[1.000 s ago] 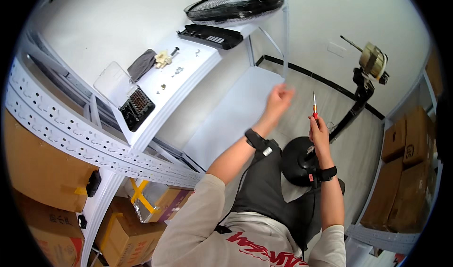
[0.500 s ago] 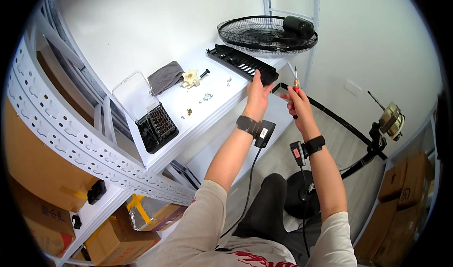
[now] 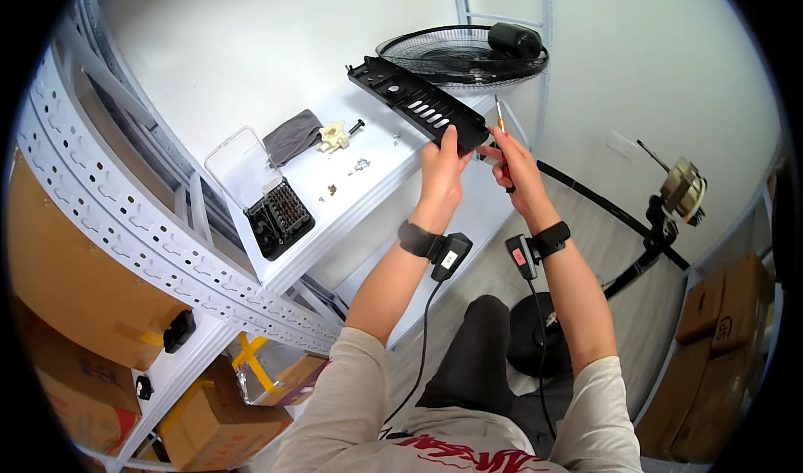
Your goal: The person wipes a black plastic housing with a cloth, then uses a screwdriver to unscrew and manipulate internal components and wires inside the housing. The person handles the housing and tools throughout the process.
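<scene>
My left hand [image 3: 443,170] grips the near end of a long black plastic housing panel [image 3: 418,105] with a row of slots, its thumb on the inner face. The panel is tilted over the white shelf [image 3: 343,197]. Just right of it, my right hand [image 3: 517,168] is closed around a screwdriver [image 3: 502,122] with a red and orange handle, its shaft pointing up and away. The right fingers come close to the panel's near corner; whether they touch it I cannot tell.
On the shelf lie an open bit case [image 3: 280,218], a grey cloth [image 3: 293,137], a cream star-shaped knob [image 3: 334,137], loose screws [image 3: 360,165] and a caged fan head [image 3: 460,55]. A fan stand with bare motor [image 3: 683,193] leans at right. Cardboard boxes [image 3: 217,423] sit below.
My left hand has raised and tilted the panel, so its inner face shows more. The right hand with the screwdriver has moved slightly left, nearer the panel. The view has shifted a little.
</scene>
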The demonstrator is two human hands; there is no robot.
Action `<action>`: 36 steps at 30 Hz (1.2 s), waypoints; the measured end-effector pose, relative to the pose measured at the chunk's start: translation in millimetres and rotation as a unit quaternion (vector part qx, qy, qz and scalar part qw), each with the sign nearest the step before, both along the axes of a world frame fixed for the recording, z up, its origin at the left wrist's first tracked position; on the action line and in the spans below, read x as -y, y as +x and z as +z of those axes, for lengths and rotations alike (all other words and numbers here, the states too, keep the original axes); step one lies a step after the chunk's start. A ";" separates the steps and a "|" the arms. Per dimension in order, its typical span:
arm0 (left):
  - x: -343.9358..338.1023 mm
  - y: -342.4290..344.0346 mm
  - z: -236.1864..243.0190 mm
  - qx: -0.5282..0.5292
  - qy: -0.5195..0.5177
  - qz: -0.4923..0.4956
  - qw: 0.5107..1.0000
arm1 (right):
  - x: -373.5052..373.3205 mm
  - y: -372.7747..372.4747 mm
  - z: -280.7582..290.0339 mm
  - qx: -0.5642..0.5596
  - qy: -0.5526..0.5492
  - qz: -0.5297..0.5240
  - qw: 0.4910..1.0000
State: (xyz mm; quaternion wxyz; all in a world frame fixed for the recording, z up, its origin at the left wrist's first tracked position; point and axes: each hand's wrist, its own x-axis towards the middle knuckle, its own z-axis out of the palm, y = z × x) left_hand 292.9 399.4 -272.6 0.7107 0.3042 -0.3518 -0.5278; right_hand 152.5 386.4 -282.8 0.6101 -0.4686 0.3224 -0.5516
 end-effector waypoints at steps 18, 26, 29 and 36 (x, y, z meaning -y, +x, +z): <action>-173.2 -88.4 -32.8 0.005 0.029 -0.262 0.965 | -145.3 -113.8 3.6 -0.074 0.071 -0.030 0.994; -198.6 -114.8 -92.2 -0.002 0.070 -0.359 0.931 | -199.3 -154.0 -71.7 -0.090 0.072 -0.128 0.985; -194.8 -118.9 -109.1 -0.011 0.139 -0.395 0.908 | -214.7 -170.0 -98.3 -0.081 0.082 -0.148 0.982; -134.9 -130.5 -183.7 -0.117 0.187 -0.416 0.882 | -229.0 -194.1 -153.1 -0.067 0.110 -0.137 0.982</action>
